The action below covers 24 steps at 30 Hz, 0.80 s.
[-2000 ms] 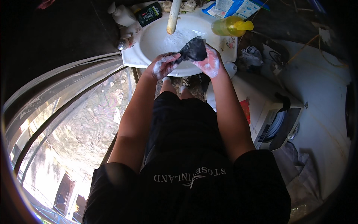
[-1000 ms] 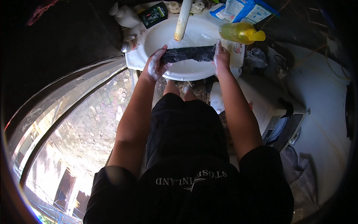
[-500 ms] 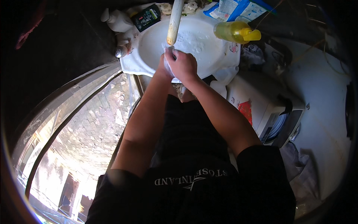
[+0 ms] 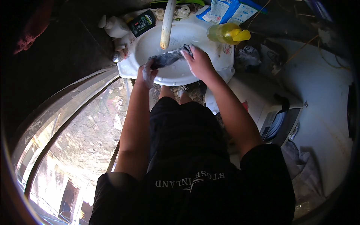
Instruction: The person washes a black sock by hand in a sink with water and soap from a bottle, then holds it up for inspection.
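A dark grey wet cloth [image 4: 167, 59], streaked with white suds, is stretched between my two hands over the white sink [image 4: 144, 43]. My left hand [image 4: 147, 74], foamy on the fingers and wrist, is closed on the cloth's left end near the sink's front rim. On the other end, my right hand [image 4: 198, 62] pinches the cloth, a little farther from me. Just beyond the cloth, the pale pipe-like spout [image 4: 167, 28] points down into the basin. Whether the cloth is a sock or another small garment cannot be made out.
On the sink's right side lies a pump bottle [image 4: 225, 33] of yellow-green liquid. A white pump bottle [image 4: 114, 27] and a black packet [image 4: 141, 23] sit at the back left, a blue-white packet [image 4: 230, 12] at the back right. A boxy appliance [image 4: 258, 101] stands to the right.
My hands were pressed together under the spout, the cloth mostly hidden. Now they are apart, with the cloth drawn out between them. The view has shifted slightly.
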Tool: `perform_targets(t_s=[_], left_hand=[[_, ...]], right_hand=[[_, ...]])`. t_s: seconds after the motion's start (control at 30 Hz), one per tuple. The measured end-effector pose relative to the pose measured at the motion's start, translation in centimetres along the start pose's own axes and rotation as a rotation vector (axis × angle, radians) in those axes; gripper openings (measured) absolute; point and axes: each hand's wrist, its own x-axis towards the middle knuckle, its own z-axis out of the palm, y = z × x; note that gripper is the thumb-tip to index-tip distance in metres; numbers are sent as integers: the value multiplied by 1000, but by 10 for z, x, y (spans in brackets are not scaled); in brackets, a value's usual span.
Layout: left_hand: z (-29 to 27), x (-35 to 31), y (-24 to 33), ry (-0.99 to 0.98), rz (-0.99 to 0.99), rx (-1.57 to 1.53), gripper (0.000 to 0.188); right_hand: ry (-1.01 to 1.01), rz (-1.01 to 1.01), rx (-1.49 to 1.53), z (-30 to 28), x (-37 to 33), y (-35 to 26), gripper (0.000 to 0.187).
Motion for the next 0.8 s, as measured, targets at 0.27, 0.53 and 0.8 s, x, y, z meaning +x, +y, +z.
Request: perform_targets(t_s=[0.27, 0.53, 0.8], left_hand=[[75, 2, -14, -639, -267, -310, 48], [77, 22, -25, -395, -153, -273, 21], [72, 24, -57, -770, -71, -486, 34]], right_hand=[[-6, -387, -253, 4, -49, -20, 23], [152, -371, -260, 23, -70, -38, 25], [252, 313, -30, 50, 18, -28, 46]])
